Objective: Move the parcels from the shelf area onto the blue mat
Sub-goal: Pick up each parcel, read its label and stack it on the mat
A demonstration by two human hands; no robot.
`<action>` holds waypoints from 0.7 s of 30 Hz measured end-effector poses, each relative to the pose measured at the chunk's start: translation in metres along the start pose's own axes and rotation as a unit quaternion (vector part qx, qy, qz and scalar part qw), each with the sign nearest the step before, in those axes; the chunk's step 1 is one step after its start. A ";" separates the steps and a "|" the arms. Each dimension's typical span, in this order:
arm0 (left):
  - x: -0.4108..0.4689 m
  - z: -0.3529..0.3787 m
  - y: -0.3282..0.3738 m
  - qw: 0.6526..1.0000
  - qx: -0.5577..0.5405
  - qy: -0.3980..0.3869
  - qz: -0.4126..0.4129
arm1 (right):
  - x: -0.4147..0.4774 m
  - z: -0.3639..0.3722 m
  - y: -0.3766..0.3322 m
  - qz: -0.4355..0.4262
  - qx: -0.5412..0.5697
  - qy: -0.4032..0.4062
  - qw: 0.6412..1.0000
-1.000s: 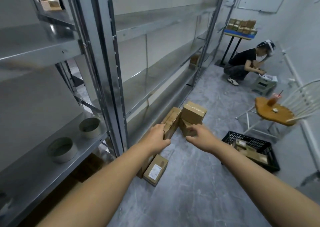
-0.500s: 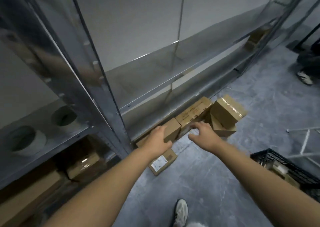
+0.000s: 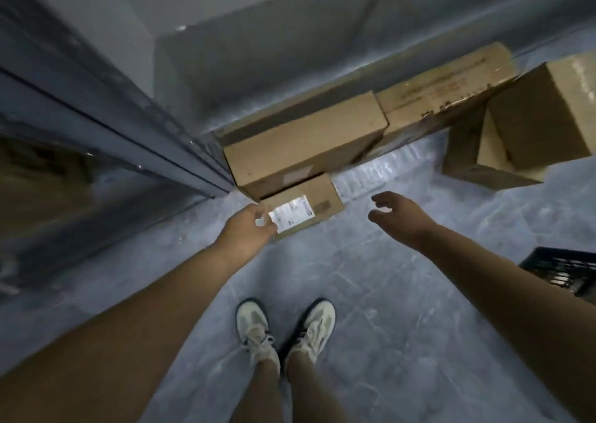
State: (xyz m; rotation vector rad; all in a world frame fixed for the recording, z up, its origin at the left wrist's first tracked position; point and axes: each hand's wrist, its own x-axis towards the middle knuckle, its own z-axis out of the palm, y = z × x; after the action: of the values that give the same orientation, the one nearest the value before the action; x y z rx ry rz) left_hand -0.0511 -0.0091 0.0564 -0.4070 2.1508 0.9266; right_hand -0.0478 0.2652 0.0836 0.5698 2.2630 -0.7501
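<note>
Fingers of the left hand (image 3: pixel 245 234) grasp a small brown cardboard parcel with a white label (image 3: pixel 309 204), lying on the grey floor (image 3: pixel 371 293) beside the metal shelf upright (image 3: pixel 129 151); the right hand (image 3: pixel 401 216) hovers nearby, fingers released.

Head-worn view, straight down, close over hands (image 3: pixel 248 229) and floor (image 3: pixel 371 293).

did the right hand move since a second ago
Yes. The right hand has drawn back from the long brown cardboard box, toward the person, and is now over grey floor.
</note>
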 end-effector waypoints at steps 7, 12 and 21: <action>0.152 0.088 -0.107 0.995 -0.030 0.046 -0.086 | 0.169 0.121 0.055 -0.003 -0.025 -0.012 1.000; 0.222 0.119 -0.145 0.979 -0.129 0.054 -0.151 | 0.251 0.175 0.077 0.050 0.054 -0.013 0.997; 0.179 0.123 -0.135 0.942 -0.295 0.010 -0.163 | 0.205 0.182 0.064 0.064 0.165 0.025 0.984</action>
State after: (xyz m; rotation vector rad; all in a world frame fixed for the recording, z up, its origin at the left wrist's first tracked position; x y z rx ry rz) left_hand -0.0357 -0.0125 -0.1985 -1.0338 1.7101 1.3585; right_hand -0.0647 0.2324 -0.1954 0.8895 2.1358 -1.0633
